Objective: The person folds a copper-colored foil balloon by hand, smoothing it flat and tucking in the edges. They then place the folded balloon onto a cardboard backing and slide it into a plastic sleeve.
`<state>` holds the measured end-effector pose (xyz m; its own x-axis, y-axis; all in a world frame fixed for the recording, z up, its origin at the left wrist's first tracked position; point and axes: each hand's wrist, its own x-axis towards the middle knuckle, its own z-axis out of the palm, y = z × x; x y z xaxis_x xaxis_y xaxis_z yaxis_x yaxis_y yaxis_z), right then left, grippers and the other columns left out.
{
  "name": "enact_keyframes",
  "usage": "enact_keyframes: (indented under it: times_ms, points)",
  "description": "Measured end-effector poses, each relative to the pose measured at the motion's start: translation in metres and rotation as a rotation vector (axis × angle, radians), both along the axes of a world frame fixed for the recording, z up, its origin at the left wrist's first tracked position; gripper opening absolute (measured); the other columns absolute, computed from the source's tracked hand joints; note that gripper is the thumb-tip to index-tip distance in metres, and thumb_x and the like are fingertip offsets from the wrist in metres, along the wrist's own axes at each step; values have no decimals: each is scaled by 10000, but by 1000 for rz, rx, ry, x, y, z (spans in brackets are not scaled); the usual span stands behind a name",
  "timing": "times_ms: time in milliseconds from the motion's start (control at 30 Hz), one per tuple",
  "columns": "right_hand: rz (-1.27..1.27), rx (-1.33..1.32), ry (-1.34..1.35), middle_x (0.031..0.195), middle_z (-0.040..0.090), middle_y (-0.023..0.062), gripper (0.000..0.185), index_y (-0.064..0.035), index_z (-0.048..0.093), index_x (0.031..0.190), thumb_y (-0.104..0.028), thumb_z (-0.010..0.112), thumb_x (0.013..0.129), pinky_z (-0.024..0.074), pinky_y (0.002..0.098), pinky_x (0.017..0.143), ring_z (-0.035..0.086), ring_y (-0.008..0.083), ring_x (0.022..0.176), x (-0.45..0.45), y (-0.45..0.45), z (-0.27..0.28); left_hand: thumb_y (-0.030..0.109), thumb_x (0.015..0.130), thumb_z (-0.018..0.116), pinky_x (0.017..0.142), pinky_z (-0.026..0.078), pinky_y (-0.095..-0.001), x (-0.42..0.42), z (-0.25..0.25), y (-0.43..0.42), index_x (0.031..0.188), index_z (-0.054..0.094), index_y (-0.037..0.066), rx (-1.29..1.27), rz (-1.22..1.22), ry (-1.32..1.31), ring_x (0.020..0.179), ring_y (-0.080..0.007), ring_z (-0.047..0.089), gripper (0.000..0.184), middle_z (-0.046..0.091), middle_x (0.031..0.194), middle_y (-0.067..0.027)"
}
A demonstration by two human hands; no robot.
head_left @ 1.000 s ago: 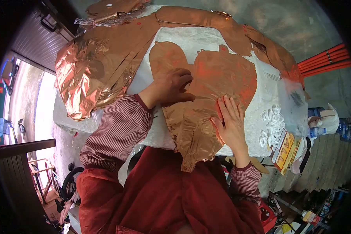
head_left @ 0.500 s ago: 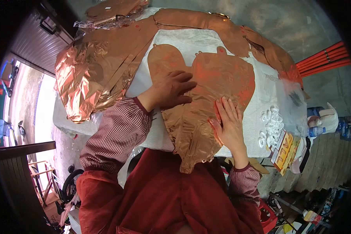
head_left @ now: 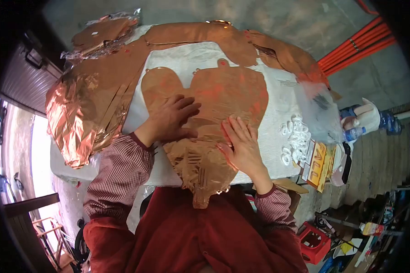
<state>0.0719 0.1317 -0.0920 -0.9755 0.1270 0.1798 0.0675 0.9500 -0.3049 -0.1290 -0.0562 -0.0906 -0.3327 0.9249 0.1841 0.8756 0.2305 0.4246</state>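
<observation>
A flat, uninflated copper-coloured foil balloon [head_left: 230, 93] lies in front of me, with two rounded lobes at the far side and a narrow tail hanging over the near table edge. My left hand [head_left: 171, 119] rests on its left part, fingers spread and pointing right. On the lower right part lies my right hand [head_left: 242, 146], palm down with fingers stretched out. Neither hand grips anything. Wrinkles and reddish reflections show on the foil.
A white cloth [head_left: 280, 102] covers the table. More copper foil [head_left: 93, 95] curves around the left and far sides. White ring-like pieces [head_left: 297, 139], a clear plastic bag [head_left: 321, 113] and a yellow printed card [head_left: 318, 166] lie at the right. Orange pipes [head_left: 355, 45] stand beyond.
The camera view has shifted, so the table and balloon appear further left and slightly lower. Both hands keep nearly the same places on the foil.
</observation>
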Motion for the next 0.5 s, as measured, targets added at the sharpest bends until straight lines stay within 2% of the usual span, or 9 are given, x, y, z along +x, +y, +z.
enact_keyframes:
  times_ms: [100, 167, 233, 267, 333, 367, 433, 500]
  points:
    - [-4, -4, -3, 1453, 414, 149, 626, -67, 469, 1378, -334, 659, 845, 235, 485, 1114, 340, 319, 1371, 0, 0, 0, 483, 672, 769, 1007, 390, -489, 5, 8, 0, 1356, 488, 163, -103, -2, 45, 1311, -340, 376, 805, 438, 1413, -99]
    - [-4, 7, 15, 1439, 423, 165, 610, -63, 466, 1377, -291, 660, 846, 258, 469, 1108, 346, 323, 1362, 1, 1, 5, 482, 670, 770, 1011, 384, -488, 4, 6, 1, 1355, 489, 168, -89, -6, 52, 1312, -344, 372, 804, 429, 1421, -100]
    - [-16, -25, 130, 1381, 474, 191, 531, -36, 514, 1319, -231, 655, 845, 331, 440, 1071, 421, 344, 1294, 1, 3, 11, 482, 668, 771, 1016, 379, -488, 4, 5, 1, 1355, 491, 173, -75, -7, 58, 1314, -349, 367, 803, 419, 1429, -101]
    - [-20, -21, 132, 1381, 474, 191, 531, -36, 514, 1319, -231, 655, 845, 331, 440, 1071, 421, 344, 1294, 6, 10, 9, 480, 669, 771, 1019, 374, -489, 4, 6, 1, 1357, 489, 174, -89, -8, 54, 1312, -350, 369, 804, 422, 1428, -99]
    - [-231, -7, 259, 1255, 557, 200, 411, -29, 581, 1231, -128, 637, 836, 419, 411, 983, 520, 357, 1152, 27, 37, 3, 478, 669, 771, 1021, 369, -490, 4, 8, 1, 1359, 488, 174, -97, -7, 49, 1310, -352, 370, 805, 425, 1428, -97]
    - [-229, -1, 262, 1255, 557, 200, 411, -29, 581, 1231, -128, 637, 836, 419, 411, 983, 520, 357, 1152, 37, 47, 2, 473, 676, 760, 984, 380, -475, 5, 9, 1, 1303, 504, 164, -71, -14, 89, 1272, -324, 394, 745, 442, 1387, -76]
    - [-226, 66, 149, 1119, 606, 183, 345, -37, 623, 1166, -50, 615, 822, 458, 406, 899, 570, 347, 1015, 53, 60, 6, 469, 683, 750, 947, 391, -459, 5, 10, 0, 1247, 519, 153, -40, -17, 130, 1234, -296, 417, 686, 460, 1346, -56]
    - [-182, 88, 128, 1107, 601, 176, 354, -47, 624, 1169, -23, 603, 816, 458, 403, 888, 566, 337, 1007, 52, 62, 8, 494, 674, 764, 1029, 345, -503, 4, 10, 1, 1361, 494, 174, -118, -13, 54, 1301, -348, 378, 804, 436, 1427, -85]
